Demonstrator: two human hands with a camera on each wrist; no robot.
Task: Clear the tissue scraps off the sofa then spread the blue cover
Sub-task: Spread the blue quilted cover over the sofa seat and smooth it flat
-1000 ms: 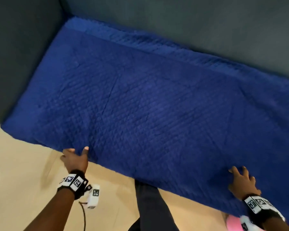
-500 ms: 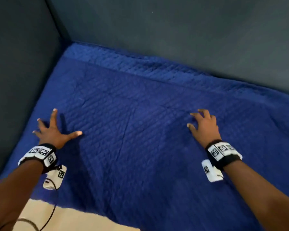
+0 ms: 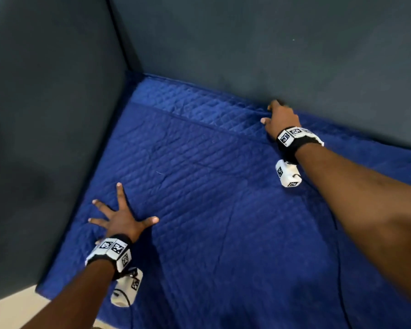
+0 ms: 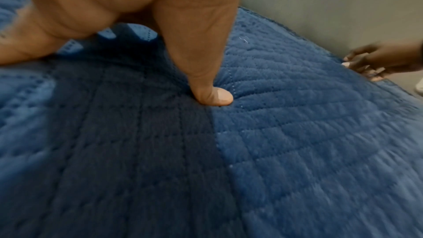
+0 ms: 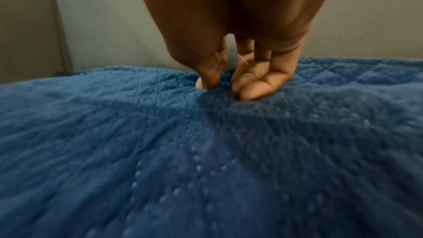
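Since half a second ago the right hand (image 3: pixel 281 117) has slid from mid-seat to the back edge of the quilted blue fabric cover (image 3: pixel 223 210), which lies spread over the dark grey sofa (image 3: pixel 247 43) seat. Its grip — fingers straight, together — presses the cover's rear hem (thumb apart). The left hand (image 3: pixel 122 220) stays flat, fingers splayed, pressing the cover near the armrest.

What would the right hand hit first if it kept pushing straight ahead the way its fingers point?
The sofa backrest. The right hand already has its fingertips at the back edge of the blue cover, where it meets the backrest; whether they touch it is unclear.
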